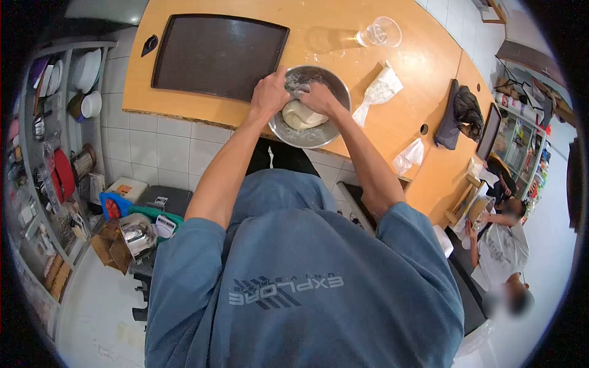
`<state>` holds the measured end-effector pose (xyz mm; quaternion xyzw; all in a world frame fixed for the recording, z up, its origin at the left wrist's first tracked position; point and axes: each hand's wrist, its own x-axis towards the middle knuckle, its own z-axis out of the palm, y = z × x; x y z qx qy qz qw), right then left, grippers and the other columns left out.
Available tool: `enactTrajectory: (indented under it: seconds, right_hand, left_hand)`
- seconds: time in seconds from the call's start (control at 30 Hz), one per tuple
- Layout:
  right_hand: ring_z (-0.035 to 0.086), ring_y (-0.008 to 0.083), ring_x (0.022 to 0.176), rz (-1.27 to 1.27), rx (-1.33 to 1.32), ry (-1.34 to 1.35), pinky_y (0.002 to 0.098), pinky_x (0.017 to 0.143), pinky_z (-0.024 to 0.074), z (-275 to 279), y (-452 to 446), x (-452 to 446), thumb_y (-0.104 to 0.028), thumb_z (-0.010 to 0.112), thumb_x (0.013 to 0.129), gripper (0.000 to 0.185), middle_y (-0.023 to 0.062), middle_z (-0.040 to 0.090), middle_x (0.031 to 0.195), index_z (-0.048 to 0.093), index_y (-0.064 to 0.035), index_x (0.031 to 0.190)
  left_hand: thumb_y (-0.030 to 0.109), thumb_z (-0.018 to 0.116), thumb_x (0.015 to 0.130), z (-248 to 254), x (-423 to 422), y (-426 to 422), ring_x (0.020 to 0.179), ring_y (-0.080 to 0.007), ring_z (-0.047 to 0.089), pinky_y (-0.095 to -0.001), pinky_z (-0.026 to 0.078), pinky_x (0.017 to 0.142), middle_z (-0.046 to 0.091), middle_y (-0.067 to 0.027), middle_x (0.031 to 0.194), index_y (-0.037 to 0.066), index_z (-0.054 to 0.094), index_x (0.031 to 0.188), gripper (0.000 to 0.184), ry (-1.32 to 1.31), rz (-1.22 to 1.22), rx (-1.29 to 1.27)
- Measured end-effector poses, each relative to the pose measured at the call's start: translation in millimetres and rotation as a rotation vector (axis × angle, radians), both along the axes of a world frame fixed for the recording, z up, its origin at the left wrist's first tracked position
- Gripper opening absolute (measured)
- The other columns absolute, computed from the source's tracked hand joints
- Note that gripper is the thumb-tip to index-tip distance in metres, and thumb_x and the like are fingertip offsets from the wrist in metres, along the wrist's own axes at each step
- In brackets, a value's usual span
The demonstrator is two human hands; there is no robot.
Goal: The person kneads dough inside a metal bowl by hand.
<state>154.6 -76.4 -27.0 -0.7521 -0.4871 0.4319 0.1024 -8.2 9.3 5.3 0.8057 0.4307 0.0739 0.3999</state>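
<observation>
A metal bowl (311, 138) stands at the table's near edge, with a pale lump of dough (300, 116) inside. My left hand (270, 93) grips the bowl's left rim, its fingers bent over the edge. Inside the bowl, my right hand (319, 100) is at the far side of the dough, fingers curled down; its fingertips are partly hidden, and I cannot make out whether they pinch any dough. White residue coats the bowl's inner wall.
Left of the bowl lies a dark tray (218, 55). A clear cup (381, 32), a bag of white powder (381, 87), a smaller bag (409, 156) and dark cloth (457, 116) are on the table. Shelves (61, 153) stand left; two people sit at right.
</observation>
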Motion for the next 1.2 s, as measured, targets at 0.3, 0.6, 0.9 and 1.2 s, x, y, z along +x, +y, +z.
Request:
enactTrajectory:
  seconds: [0.3, 0.6, 0.9, 1.2]
  right_hand:
    - [0.066, 0.0434, 0.102, 0.549, -0.064, -0.296, 0.0504, 0.092, 0.0519, 35, -21, -26, -0.033, 0.078, 0.069, 0.051, 0.0242, 0.068, 0.109, 0.072, -0.0066, 0.111]
    - [0.061, 0.0248, 0.111, -0.216, 0.123, 0.326, 0.0362, 0.095, 0.0509, 83, -14, 12, -0.019, 0.084, 0.072, 0.062, 0.0184, 0.064, 0.108, 0.05, 0.0006, 0.12]
    - [0.068, 0.0298, 0.099, -0.381, -0.033, 0.463, 0.0395, 0.093, 0.0512, 73, -23, 1, -0.04, 0.067, 0.093, 0.046, 0.0163, 0.072, 0.109, 0.068, -0.0002, 0.116]
    - [0.07, 0.0425, 0.095, -0.085, -0.024, -0.161, 0.0519, 0.084, 0.0545, 66, -19, -27, -0.042, 0.058, 0.094, 0.044, 0.0289, 0.07, 0.101, 0.071, 0.0, 0.1]
  left_hand:
    - [0.0, 0.059, 0.081, -7, -1, 3, 0.091, -0.0498, 0.065, -0.0569, 0.053, 0.079, 0.068, -0.0282, 0.096, -0.001, 0.05, 0.105, 0.026, -0.013, -0.009, 0.04]
    - [0.0, 0.06, 0.081, -2, -2, 10, 0.092, -0.0508, 0.065, -0.0567, 0.053, 0.079, 0.068, -0.0299, 0.098, -0.002, 0.051, 0.105, 0.026, 0.003, -0.017, -0.022]
    - [0.003, 0.06, 0.079, -10, -3, 8, 0.089, -0.0505, 0.066, -0.0571, 0.055, 0.079, 0.068, -0.029, 0.096, -0.001, 0.053, 0.106, 0.028, -0.016, -0.059, 0.037]
    - [0.002, 0.058, 0.079, -12, -3, 5, 0.089, -0.0515, 0.065, -0.0578, 0.054, 0.077, 0.068, -0.0289, 0.095, 0.0, 0.051, 0.108, 0.03, -0.018, 0.001, 0.033]
